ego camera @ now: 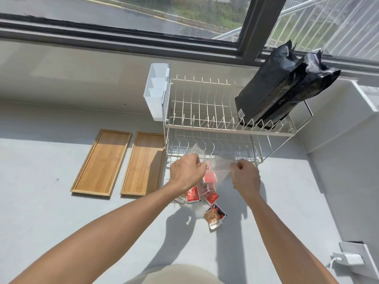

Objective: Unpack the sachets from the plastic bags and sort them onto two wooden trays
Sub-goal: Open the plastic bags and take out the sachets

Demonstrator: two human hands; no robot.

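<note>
My left hand [187, 171] and my right hand [246, 176] each grip an end of a clear plastic bag [218, 166], held above the grey counter in front of the dish rack. Red sachets [210, 177] hang in the bag's mouth. More red sachets [193, 195] lie on the counter below, and a brown-and-black sachet [215, 216] lies nearest me. Two wooden trays, the left tray [101, 162] and the right tray [144, 163], lie side by side to the left with nothing on them.
A two-tier wire dish rack [215, 119] stands behind the hands, with a white cutlery holder [156, 92] on its left side and two black pouches [281, 87] on its top tier. A window runs along the back. A white charger [348, 260] sits at the lower right.
</note>
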